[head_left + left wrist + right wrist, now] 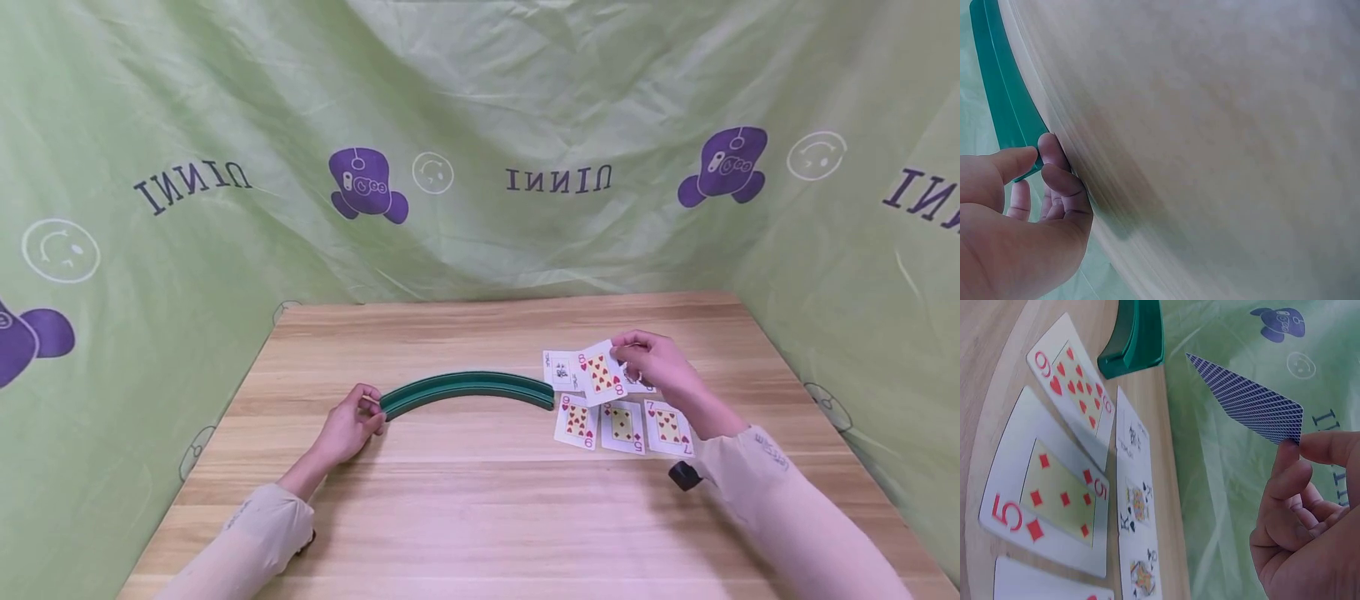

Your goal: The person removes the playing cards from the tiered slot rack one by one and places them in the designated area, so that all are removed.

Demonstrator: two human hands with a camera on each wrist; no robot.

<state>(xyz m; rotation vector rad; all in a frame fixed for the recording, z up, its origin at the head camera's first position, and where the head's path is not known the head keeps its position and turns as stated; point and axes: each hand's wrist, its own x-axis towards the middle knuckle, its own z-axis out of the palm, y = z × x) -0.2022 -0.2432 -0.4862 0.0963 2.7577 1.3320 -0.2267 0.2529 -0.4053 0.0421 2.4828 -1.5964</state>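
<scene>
My left hand [347,429] pinches the left end of a green curved card holder [467,384], thumb on one side and fingers on the other. The holder's arc bows away from me along the wooden table. Held up over the card rows, an eight of hearts playing card [599,375] is pinched at its upper corner between the thumb and fingers of my right hand [658,364]. Its blue patterned back shows in the right wrist view. Below it lie a nine of hearts [576,422], a five of diamonds [622,427] and a seven of hearts [667,428], face up.
Behind the front row lie a joker [558,371], a king of spades [1137,503] and a queen [1142,575], partly covered in the head view by the raised card and my hand. Green printed cloth [480,233] hangs around the wooden table [480,500].
</scene>
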